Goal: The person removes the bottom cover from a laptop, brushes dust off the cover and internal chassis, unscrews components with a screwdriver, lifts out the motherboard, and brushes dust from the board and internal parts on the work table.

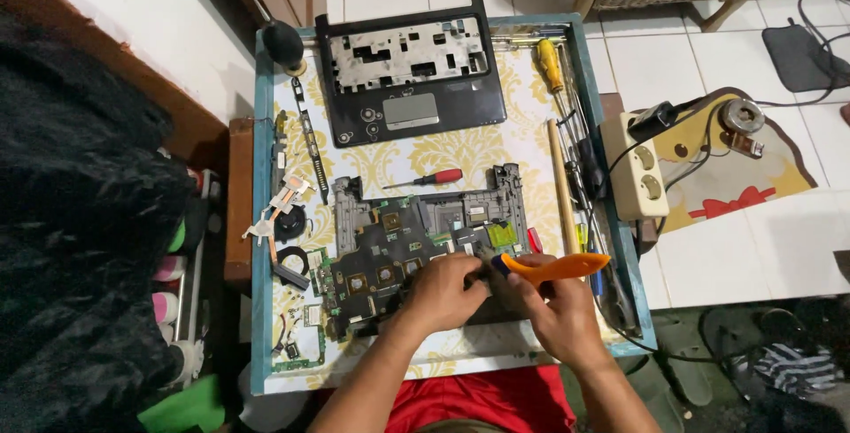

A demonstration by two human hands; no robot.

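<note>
Blue-rimmed tray (258, 220) holds an opened laptop base (425, 247); left hand (443, 291) covers its edge, grip unclear; right hand (553, 305) grips an orange pry tool (558, 266).

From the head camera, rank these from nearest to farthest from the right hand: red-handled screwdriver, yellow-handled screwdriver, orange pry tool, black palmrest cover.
1. orange pry tool, held in the right hand.
2. red-handled screwdriver, just beyond the motherboard.
3. black palmrest cover and yellow-handled screwdriver, both at the table's far end; too close to call.

Left hand (443, 291) presses the laptop motherboard (416, 251); right hand (553, 309) holds an orange pry tool (558, 266) against it.
</note>
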